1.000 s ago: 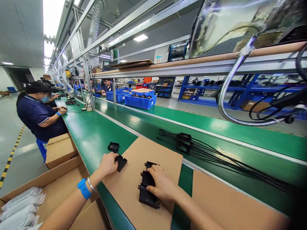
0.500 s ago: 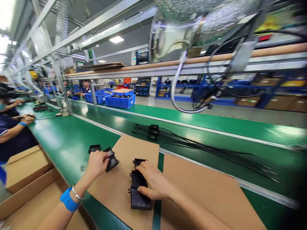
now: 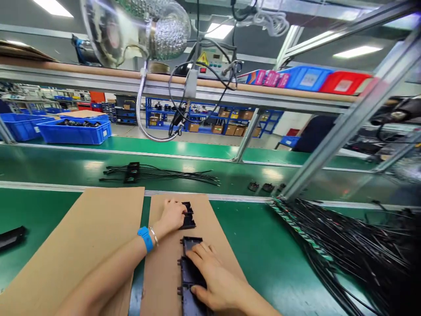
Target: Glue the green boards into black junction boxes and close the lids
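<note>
Now both hands (image 3: pixel 172 215) (image 3: pixel 217 275) hold cases (image 3: pixel 189 274) over different cardboard (image 3: pixel 160 272).

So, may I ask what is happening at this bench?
A person's left hand is on the farther black casings, and the right hand is on the nearer row of casings. Both groups lie on a cardboard sheet on the green bench. A large heap of black cables lies to the right.
</note>
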A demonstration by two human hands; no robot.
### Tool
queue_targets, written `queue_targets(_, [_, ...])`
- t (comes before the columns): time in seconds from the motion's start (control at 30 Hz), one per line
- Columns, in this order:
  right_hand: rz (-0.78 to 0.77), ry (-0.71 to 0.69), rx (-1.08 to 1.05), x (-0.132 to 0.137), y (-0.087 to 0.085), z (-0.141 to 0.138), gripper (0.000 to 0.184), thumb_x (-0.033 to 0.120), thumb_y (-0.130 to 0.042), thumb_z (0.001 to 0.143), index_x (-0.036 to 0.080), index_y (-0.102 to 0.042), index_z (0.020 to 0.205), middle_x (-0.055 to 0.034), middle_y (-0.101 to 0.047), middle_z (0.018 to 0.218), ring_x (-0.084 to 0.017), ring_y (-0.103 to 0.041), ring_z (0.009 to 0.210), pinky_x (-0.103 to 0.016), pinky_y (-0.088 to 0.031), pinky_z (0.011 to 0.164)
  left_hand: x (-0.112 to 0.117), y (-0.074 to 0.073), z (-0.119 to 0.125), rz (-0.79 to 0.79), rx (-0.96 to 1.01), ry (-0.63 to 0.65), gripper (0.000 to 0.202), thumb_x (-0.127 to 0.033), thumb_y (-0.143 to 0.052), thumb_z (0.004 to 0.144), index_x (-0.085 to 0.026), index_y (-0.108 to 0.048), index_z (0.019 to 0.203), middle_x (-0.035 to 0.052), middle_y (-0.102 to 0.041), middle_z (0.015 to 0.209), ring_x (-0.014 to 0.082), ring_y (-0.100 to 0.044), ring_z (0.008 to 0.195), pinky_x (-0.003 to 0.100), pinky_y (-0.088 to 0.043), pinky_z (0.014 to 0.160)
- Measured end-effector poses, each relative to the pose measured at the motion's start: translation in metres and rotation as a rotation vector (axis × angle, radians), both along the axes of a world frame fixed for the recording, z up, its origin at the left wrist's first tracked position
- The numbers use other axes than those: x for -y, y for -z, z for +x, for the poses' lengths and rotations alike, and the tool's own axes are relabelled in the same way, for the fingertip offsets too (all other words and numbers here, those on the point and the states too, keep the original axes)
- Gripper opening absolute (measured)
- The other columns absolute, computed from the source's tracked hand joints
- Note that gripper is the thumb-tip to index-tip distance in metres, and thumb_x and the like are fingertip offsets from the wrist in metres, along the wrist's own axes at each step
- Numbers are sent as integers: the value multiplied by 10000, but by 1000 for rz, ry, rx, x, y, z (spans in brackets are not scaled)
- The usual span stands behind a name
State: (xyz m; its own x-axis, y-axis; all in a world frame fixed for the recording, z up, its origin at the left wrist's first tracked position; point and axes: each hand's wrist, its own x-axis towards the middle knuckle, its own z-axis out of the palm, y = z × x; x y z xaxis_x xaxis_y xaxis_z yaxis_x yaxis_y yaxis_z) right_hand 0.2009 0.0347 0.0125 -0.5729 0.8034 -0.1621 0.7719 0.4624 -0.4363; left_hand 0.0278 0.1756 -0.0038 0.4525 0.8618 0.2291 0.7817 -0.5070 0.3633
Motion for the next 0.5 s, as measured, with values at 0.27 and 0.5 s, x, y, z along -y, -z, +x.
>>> queue_targets(0.27, [108,-46,-166,-16,24,17,795,293,-676,602,205,-458,1362,-91,-467,1208,-289,-380,1133,-468,-288,1019,8,19,4,-68,156,24,136,-306,-623,823,-269,-687,938,22,-564,1198,250,-417,1173,412,-318,986])
queue_targets(0.5, [309,-77,-189,-53,77,21,331,397,-558,875,278,-583,1183,-79,-610,1054,-257,-519,960,-467,-453,820,7,19,12,-49,238,2,115,-302,-585,800,-192,-619,803,47,-602,937,241,-530,965,374,-392,882])
